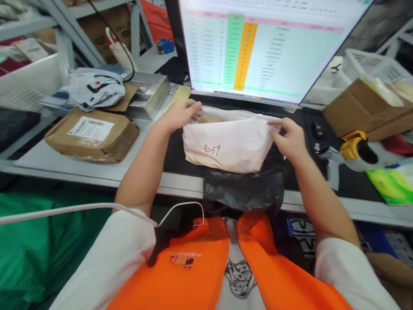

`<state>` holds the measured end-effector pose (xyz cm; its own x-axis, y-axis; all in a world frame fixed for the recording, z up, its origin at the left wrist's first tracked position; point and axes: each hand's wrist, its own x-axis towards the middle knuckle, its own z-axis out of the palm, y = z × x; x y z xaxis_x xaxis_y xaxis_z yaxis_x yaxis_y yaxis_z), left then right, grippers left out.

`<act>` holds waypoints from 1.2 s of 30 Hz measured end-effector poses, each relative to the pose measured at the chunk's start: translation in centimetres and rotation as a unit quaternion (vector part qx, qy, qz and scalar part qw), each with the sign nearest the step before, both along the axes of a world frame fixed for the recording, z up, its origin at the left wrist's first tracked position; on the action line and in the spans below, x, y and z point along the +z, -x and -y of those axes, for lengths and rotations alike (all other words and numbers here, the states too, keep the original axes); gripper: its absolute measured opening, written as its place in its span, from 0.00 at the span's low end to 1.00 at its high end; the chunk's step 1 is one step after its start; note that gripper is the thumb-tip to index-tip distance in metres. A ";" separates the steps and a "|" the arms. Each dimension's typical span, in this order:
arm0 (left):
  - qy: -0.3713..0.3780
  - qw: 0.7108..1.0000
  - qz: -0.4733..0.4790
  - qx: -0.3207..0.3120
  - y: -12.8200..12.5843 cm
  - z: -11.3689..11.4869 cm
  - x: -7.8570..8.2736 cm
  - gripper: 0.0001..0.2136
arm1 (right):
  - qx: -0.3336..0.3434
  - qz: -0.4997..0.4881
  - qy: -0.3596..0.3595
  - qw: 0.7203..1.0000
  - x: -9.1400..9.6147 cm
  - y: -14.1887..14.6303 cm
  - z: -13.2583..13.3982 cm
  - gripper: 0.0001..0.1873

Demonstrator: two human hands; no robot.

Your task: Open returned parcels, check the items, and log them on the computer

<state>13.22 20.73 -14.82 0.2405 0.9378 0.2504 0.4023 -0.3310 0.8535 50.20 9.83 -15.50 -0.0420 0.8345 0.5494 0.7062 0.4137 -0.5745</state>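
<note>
A white mailing bag (227,144) marked "9259" rests on the desk in front of me, its mouth open towards the monitor. Something brown shows a little inside the mouth, too hidden to name. My left hand (183,114) grips the bag's upper left corner with curled fingers. At the upper right corner, my right hand (287,135) pinches the edge between thumb and fingers. Beneath the white bag lies a crumpled black plastic bag (243,189), hanging over the desk's front edge.
A taped cardboard box (93,134) sits left, near a silver box (150,94) and a grey-white plastic bag (93,88). Behind stands a monitor (274,51). To the right are a barcode scanner (332,165), a mouse (318,129), a yellow tape dispenser (353,146) and an open carton (361,110).
</note>
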 end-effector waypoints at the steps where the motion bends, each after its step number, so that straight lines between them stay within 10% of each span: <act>1: 0.011 0.999 0.044 -0.010 0.2 -0.4 -0.5 0.15 | -0.019 -0.074 0.006 0.997 -1.3 -0.1 -1.0 0.13; 5: 0.000 0.985 0.169 0.022 0.4 -0.5 -4.0 0.06 | -0.030 -0.274 0.034 0.961 -5.3 0.4 -2.9 0.15; 11: -0.057 0.974 0.214 0.045 0.5 -0.4 -7.6 0.08 | 0.055 -0.290 0.090 0.951 -8.0 0.8 -2.2 0.28; 21: -0.161 0.977 0.093 0.107 0.7 -0.3 -9.1 0.06 | 0.024 -0.037 0.025 0.999 -7.6 1.2 -0.5 0.30; 36: -0.133 0.978 0.083 0.140 -0.2 0.0 -9.0 0.07 | 0.019 -0.028 0.011 0.999 -8.1 1.8 -0.7 0.31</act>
<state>13.39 20.70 -23.82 -0.0813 0.8576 0.5078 0.3720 -0.4465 0.8138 48.37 10.48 -23.63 -0.0447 0.8446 0.5335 0.6568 0.4273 -0.6213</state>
